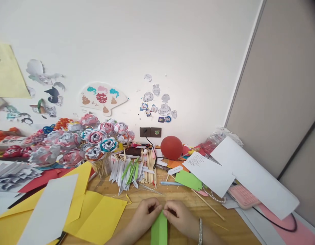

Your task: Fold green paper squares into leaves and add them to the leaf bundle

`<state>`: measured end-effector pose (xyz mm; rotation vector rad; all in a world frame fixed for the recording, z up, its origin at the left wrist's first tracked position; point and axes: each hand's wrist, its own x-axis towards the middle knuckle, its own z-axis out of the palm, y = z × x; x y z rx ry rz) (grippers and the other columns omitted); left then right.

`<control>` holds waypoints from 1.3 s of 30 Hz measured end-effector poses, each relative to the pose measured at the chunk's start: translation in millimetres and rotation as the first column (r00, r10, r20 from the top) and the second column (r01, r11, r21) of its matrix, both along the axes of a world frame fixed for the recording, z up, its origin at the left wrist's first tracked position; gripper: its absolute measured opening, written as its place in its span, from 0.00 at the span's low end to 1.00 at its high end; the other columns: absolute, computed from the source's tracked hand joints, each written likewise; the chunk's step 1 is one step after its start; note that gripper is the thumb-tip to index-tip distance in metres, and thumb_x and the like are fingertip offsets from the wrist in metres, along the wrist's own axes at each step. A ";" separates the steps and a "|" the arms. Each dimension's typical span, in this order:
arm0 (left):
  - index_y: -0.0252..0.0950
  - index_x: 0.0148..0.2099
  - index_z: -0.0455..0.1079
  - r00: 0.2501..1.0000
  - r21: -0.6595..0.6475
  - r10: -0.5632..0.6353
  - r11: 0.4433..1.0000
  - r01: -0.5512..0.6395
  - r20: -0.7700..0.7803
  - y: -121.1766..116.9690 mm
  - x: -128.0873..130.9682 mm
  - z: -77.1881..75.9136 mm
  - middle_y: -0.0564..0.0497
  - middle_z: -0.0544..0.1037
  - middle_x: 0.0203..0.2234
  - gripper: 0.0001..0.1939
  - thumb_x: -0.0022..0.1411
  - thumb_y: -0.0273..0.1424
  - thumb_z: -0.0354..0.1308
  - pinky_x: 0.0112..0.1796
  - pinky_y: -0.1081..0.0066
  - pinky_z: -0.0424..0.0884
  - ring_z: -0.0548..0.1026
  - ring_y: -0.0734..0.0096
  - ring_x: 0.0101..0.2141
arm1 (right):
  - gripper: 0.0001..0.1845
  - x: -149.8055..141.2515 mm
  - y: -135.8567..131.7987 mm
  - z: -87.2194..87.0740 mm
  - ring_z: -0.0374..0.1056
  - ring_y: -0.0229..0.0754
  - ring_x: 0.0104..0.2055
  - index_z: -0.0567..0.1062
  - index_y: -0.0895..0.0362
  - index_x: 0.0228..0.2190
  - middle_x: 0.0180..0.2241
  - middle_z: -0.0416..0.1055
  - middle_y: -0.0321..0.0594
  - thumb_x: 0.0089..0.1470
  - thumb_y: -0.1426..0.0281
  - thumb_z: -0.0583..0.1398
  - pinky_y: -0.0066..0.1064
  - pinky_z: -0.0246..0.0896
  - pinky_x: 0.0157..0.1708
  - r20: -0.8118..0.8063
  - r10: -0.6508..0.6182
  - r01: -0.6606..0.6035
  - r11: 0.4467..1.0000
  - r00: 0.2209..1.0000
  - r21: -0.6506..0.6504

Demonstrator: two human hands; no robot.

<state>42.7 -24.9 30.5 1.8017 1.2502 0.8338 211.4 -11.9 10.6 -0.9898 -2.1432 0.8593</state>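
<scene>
A folded strip of green paper (159, 229) lies on the wooden table (224, 224) at the bottom centre, its far end folded to a point. My left hand (144, 214) pinches the left side of that tip. My right hand (179, 216), with a bracelet on its wrist, pinches the right side. The fingertips of both hands meet over the tip.
Yellow sheets (98, 217) and a grey sheet (51, 211) lie to the left. Behind are paper roses (96, 143) on sticks, folded paper leaves (127, 172), wooden skewers (149, 166), a red balloon (171, 147), white sheets (251, 175), green paper pieces (189, 179) and a pink object (243, 196) on the right.
</scene>
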 end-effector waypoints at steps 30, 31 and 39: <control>0.37 0.24 0.64 0.937 0.033 0.258 0.961 -0.273 0.237 20.4 -26.4 -6.3 0.55 0.66 0.19 0.22 0.53 0.51 0.51 0.29 0.71 0.61 0.64 0.68 0.25 | 0.10 1.8 -2.3 0.2 0.67 0.43 0.31 0.76 0.53 0.32 0.28 0.75 0.39 0.55 0.65 0.55 0.31 0.58 0.34 0.006 0.189 -0.187 0.966 0.982 0.180; 0.37 0.23 0.64 0.939 0.026 0.243 0.966 -0.257 0.244 20.5 -25.3 -7.7 0.55 0.66 0.19 0.22 0.53 0.52 0.51 0.29 0.71 0.61 0.65 0.68 0.25 | 0.11 0.0 -2.0 -0.1 0.67 0.43 0.30 0.76 0.53 0.29 0.26 0.75 0.40 0.55 0.65 0.54 0.31 0.58 0.32 0.030 0.202 -0.204 0.955 0.979 0.214; 0.36 0.40 0.70 0.944 -0.127 -0.020 0.990 0.066 0.330 22.7 -24.0 -13.1 0.51 0.75 0.25 0.31 0.51 0.58 0.49 0.31 0.69 0.67 0.72 0.66 0.28 | 0.10 8.1 9.5 -3.8 0.68 0.44 0.32 0.75 0.53 0.30 0.28 0.75 0.40 0.56 0.64 0.55 0.33 0.59 0.36 -0.072 -0.013 0.031 0.968 0.997 0.250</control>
